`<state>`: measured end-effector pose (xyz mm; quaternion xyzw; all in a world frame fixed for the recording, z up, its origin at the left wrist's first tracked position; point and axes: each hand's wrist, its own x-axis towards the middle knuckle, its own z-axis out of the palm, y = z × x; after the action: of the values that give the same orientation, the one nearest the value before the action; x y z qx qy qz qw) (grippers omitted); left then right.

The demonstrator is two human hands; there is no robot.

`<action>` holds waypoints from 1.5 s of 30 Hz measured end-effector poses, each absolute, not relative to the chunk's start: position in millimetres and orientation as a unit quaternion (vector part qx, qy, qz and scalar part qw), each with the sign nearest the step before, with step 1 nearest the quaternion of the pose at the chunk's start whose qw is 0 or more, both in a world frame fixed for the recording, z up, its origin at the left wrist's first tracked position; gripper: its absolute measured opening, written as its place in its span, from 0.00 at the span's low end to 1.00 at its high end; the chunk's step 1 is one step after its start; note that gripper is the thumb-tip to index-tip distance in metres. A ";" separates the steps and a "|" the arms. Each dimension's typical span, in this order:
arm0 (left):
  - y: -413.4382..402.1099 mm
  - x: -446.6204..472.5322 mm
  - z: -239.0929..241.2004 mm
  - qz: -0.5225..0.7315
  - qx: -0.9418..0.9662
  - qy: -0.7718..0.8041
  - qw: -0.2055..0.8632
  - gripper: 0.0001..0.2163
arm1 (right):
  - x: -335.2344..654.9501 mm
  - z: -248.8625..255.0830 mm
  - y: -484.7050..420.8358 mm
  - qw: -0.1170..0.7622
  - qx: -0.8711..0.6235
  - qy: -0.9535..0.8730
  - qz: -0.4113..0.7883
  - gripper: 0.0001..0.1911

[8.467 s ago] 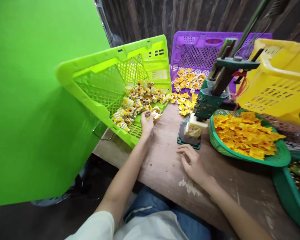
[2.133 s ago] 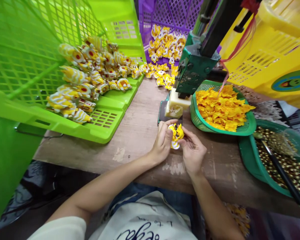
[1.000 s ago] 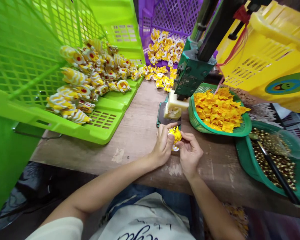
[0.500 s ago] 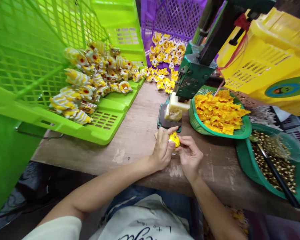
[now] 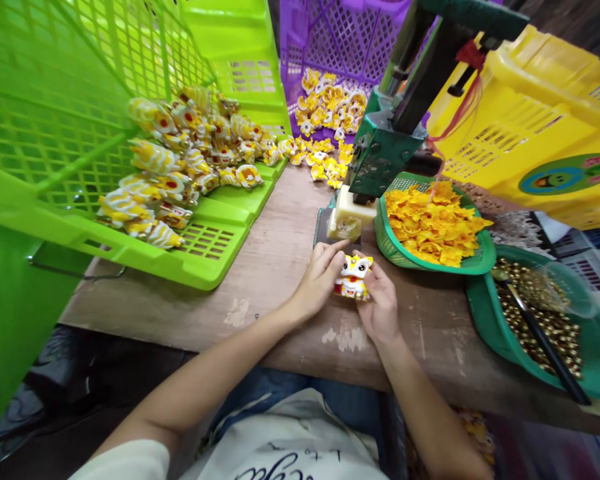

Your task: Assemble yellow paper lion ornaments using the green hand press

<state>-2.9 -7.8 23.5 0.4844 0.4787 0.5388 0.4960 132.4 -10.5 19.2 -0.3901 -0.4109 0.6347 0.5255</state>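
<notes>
One lion figure (image 5: 353, 275) is gripped between the left hand (image 5: 317, 283) and the right hand (image 5: 383, 307), both closed on it, low over the surface (image 5: 270, 267) just near of the single green press (image 5: 380, 153). Its yellow top appears fitted. Figures heaped past counting are seen in the green crate (image 5: 180, 257) at left and the purple crate (image 5: 330, 40) beyond. Two trays are set at right: a tray of yellow pieces (image 5: 480, 263) and a tray of brass beads (image 5: 485, 320).

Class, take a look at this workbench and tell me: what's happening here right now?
A person seated at a wooden table holds a small yellow-and-white lion toy between both hands, left hand and right hand, just in front of a green press. A lime crate to the left holds a pile of similar toys. A green tray on the right holds yellow pieces, and a bowl holds small gold beads.
</notes>
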 end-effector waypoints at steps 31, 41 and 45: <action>14.4 -19.0 18.7 0.585 0.423 0.506 0.472 0.16 | 122.6 22.5 10.9 0.554 -0.487 -0.650 0.184 0.31; 30.2 -26.2 1.2 0.596 0.416 0.533 0.434 0.11 | 106.8 5.2 50.8 0.456 -0.474 -0.753 -0.004 0.10; 30.8 -26.1 -2.4 0.594 0.428 0.532 0.425 0.11 | 111.1 13.4 57.4 0.488 -0.451 -0.748 0.007 0.11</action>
<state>-26.1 30.8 -2.4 0.4284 0.5319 0.5943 0.4247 111.1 57.4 13.4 -0.4510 -0.7475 0.0069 0.4876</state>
